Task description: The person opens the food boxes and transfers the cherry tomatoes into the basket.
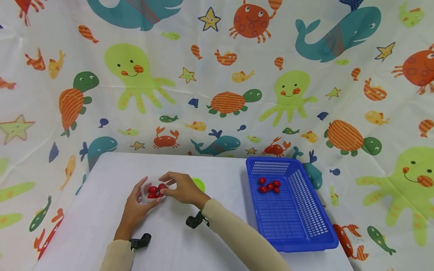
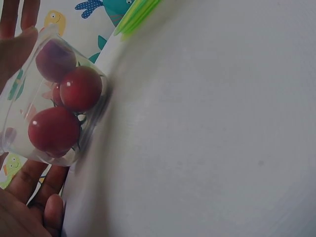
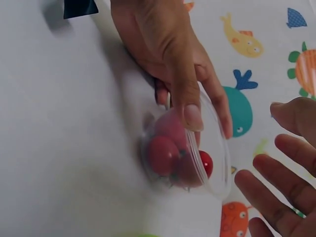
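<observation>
A clear plastic cup (image 1: 144,192) with several red cherry tomatoes (image 1: 152,189) is in the left half of the table. My left hand (image 1: 133,207) grips it from the left, thumb on the near side in the head view. Over the cup's right side is my right hand (image 1: 186,189). In the right wrist view that right hand (image 3: 291,197) has its fingers spread beside the rim, with no tomato visible in it. Through the cup wall, the left wrist view shows tomatoes (image 2: 54,131) piled inside. The right hand partly hides the cup in the head view.
A blue plastic basket (image 1: 288,246) stands on the right of the white table (image 1: 217,241), with several cherry tomatoes (image 1: 269,186) near its back left. A lime-green lid (image 1: 200,183) lies behind the right hand. A sea-animal curtain (image 1: 190,37) hangs behind the table.
</observation>
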